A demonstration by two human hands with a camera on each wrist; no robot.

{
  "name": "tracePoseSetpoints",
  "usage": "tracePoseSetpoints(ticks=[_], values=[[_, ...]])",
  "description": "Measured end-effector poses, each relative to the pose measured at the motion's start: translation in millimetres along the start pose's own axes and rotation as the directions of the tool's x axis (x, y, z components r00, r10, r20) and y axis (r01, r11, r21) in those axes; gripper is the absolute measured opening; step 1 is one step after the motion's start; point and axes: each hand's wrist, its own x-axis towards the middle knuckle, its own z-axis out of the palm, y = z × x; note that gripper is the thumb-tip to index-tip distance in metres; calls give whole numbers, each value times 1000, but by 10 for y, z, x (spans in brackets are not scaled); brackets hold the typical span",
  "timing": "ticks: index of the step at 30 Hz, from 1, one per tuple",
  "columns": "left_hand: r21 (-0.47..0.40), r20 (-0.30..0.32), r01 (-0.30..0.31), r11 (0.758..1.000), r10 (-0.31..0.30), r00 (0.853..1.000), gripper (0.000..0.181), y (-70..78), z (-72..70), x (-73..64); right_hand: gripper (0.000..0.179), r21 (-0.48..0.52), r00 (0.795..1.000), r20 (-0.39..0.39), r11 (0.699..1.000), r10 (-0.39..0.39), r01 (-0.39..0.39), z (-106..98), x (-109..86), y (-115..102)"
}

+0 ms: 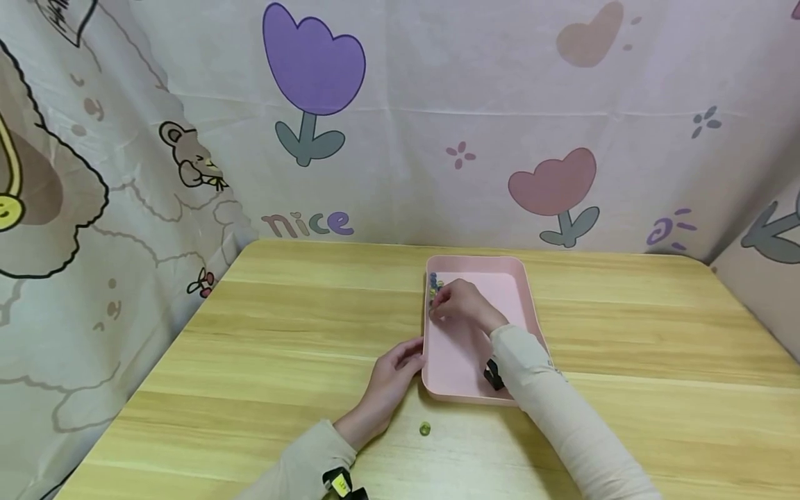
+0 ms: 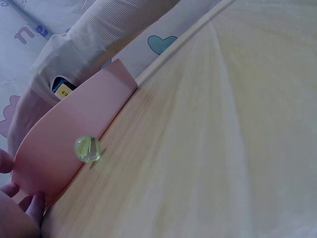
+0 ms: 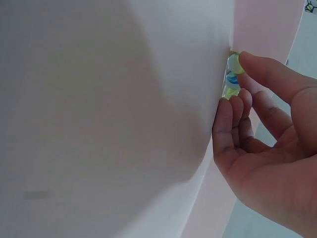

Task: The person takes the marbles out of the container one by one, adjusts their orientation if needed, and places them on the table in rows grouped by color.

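The right hand [image 1: 464, 305] reaches over the pink tray [image 1: 487, 398], thumb and fingertip pinching a clear yellow-green marble [image 3: 234, 63] at the near end of the row of marbles [image 3: 231, 83] lining the tray's left edge. The grip looks shallow (the ball is smooth and round), so a slight slip could drop it and knock its neighbours out of line. The remaining fingers bend close beside the row; a careless withdrawal could sweep marbles toward the right edge. The left hand [image 1: 392, 378] touches the outer left wall with fingers loosely bent; pushing there could jolt everything inside. The loose marble [image 1: 425, 429] lies on the counter [image 1: 300, 333] just off the tray's near left corner, where a brushing sleeve might set it rolling.
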Motion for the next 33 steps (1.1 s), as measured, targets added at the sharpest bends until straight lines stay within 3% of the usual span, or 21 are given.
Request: tracePoseSetpoints(ticks=[14,22,29,33], values=[[-1,-5,-2,1000,2,1000,41,-12,-7,-6,7,-101,990,59,986,-125,131,-20,24,0],[4,-12,-10,1000,10,1000,40,-16,0,15,9,31,992,-77,994,-99,101,-233,-46,-115],[7,-17,5,1000,-5,1000,40,-21,1,27,16,54,990,-131,997,-43,50,-374,-161,-170],[9,-16,5,1000,-5,1000,40,-21,0,19,18,40,986,-154,996,-67,74,-405,-218,-182]])
